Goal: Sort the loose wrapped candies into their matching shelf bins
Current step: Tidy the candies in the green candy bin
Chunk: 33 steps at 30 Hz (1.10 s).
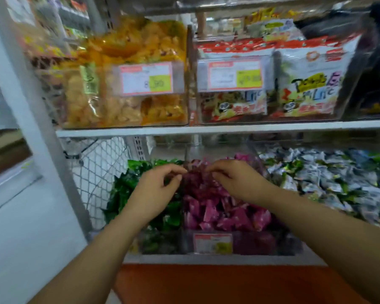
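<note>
The left hand and right hand curl over the pink candies in the middle bin. Whether they hold any, I cannot tell. A loose pinch could drop 1 among the green candies.

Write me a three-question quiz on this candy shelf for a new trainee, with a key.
1. Multiple choice: which candies lie directly right of the green candies on the lower shelf? A pink, B yellow, C orange.
2. True or false: the silver-wrapped candies fill the rightmost bin in view on that shelf.
3. Short answer: at which candies do the fingertips of the left hand and right hand come together?
Key: 1 A, the pink candies. 2 True. 3 The pink candies, at their edge next to the green ones.
</note>
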Tool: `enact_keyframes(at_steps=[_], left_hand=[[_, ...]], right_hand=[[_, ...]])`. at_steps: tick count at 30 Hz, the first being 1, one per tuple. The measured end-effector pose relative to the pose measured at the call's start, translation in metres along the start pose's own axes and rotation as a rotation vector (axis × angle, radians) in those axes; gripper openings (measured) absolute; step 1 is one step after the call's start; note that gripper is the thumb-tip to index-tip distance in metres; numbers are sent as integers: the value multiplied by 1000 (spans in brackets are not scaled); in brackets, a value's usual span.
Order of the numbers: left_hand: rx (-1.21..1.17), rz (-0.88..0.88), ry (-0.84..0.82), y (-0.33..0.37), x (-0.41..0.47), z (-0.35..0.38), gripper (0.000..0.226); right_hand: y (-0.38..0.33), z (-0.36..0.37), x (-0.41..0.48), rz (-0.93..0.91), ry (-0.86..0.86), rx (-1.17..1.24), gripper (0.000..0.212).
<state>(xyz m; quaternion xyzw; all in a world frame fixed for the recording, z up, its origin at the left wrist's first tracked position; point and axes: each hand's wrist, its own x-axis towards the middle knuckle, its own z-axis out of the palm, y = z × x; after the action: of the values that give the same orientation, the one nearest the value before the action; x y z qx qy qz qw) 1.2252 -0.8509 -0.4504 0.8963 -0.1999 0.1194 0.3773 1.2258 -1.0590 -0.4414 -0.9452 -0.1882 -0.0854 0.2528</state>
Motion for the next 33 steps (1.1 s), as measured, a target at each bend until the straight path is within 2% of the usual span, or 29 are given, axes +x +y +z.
enact_keyframes(at_steps=[8, 13, 21, 26, 31, 33], left_hand=[[111, -16, 20, -59, 20, -25, 21], [60, -29, 65, -79, 71, -24, 21], [124, -29, -215, -105, 139, 11, 29], [273, -52, -373, -119, 162, 21, 28], [317, -33, -412, -126, 166, 28, 22], [279, -46, -356, -126, 165, 26, 19]], right_hand=[[0, 36, 64, -49, -178, -27, 38], [10, 41, 78, -62, -169, 7, 37], [22, 40, 79, -77, -216, 111, 42], [22, 38, 83, -72, -233, 176, 51], [24, 37, 83, -64, -249, 166, 47], [27, 38, 84, -64, -247, 142, 46]])
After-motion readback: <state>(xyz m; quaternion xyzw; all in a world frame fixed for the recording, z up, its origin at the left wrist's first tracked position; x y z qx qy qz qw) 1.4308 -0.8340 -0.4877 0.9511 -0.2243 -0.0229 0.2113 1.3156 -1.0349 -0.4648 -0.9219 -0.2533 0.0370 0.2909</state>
